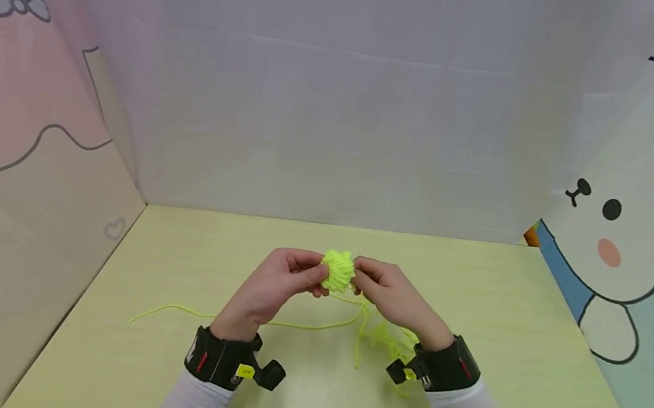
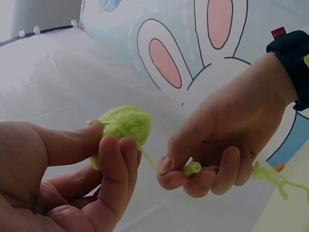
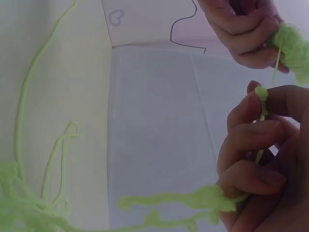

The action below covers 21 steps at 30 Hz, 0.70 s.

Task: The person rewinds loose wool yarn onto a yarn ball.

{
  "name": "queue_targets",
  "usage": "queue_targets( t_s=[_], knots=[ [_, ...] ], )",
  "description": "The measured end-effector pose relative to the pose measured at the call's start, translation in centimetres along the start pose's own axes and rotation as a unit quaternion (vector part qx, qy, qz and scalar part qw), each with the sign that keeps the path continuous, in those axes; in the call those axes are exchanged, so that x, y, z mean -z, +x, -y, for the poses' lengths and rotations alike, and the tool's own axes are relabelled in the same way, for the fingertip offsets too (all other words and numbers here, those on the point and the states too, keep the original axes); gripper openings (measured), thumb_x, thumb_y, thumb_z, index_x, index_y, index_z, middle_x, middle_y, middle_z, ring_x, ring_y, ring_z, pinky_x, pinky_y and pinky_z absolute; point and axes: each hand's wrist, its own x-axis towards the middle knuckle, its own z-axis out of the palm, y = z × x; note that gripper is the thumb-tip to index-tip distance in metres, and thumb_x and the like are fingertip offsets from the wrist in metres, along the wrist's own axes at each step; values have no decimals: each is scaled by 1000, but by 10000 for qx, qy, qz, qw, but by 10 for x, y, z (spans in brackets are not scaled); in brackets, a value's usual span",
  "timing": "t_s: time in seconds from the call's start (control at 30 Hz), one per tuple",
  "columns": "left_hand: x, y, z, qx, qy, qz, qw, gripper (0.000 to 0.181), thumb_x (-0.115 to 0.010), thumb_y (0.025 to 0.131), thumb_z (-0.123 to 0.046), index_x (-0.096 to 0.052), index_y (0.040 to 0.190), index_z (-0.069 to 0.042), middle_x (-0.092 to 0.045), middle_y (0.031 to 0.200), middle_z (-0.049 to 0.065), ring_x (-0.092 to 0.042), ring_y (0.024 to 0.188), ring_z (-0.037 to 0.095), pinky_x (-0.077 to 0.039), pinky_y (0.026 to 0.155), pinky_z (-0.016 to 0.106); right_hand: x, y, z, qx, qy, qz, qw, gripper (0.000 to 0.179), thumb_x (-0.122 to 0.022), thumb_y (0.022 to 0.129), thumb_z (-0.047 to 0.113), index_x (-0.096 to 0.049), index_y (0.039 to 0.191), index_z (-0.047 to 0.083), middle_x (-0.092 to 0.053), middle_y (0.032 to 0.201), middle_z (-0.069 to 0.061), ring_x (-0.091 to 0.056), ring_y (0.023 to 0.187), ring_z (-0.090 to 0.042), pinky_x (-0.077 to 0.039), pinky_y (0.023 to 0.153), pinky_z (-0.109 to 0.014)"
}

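From here I see the yarn ball [image 1: 338,270] held up over the table [image 1: 91,366], pinched btwn thumb & fingers of the L hand [image 1: 281,281]; the R hand [image 1: 392,293] grips its strand [image 2: 149,158]. Looks v. light, soft, prob. squashy (won't break, might snag). Best hold: ball loosely by its sides, strand w/ fingertips close to it.

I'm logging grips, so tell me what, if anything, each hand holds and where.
The left hand pinches the ball of yarn by its left side; the right hand pinches the strand running from it, close to the ball.
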Motion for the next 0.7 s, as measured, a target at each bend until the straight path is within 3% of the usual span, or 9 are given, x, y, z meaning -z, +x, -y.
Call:
queue_targets(
  t_s=[0.17,0.3,0.37,0.5,0.7],
  knots=[
    [0,-2,-4,133,358,290,9989,23,-66,95,-7,-67,114,6,-72,96,12,-66,78,34,-57,70,27,21,9,-1,-90,-25,418,9991,25,-45,108,24,-64,93,15,-52,78,-7,-38,57,-21,-35,55,-31],
    [-2,-4,-3,392,1005,422,9933,20,-70,93,-12,-72,110,-2,-73,91,10,-65,79,40,-58,72,32,37,16,12,-108,-90,674,9976,28,-43,108,21,-63,89,14,-53,81,-8,-41,63,-22,-35,57,-33],
    [-3,-3,-1,537,1368,339,9886,20,-73,91,-19,-74,106,-7,-74,89,7,-67,78,37,-58,75,36,43,18,21,-131,-85,695,9975,30,-42,108,18,-62,87,10,-52,81,-15,-40,63,-22,-34,58,-34],
    [-4,-2,3,759,1960,75,9776,23,-76,88,-34,-75,101,-16,-75,83,2,-69,74,25,-56,77,41,47,20,35,-129,-131,612,9980,32,-42,109,20,-62,87,7,-53,79,-16,-38,61,-23,-34,58,-35],
    [-2,1,10,776,2456,-376,9655,21,-75,87,-40,-76,96,-21,-74,80,-3,-69,70,17,-55,71,41,41,15,53,-70,-422,426,9982,25,-46,107,28,-65,96,16,-58,78,-5,-36,52,-21,-36,52,-32]
  ],
)
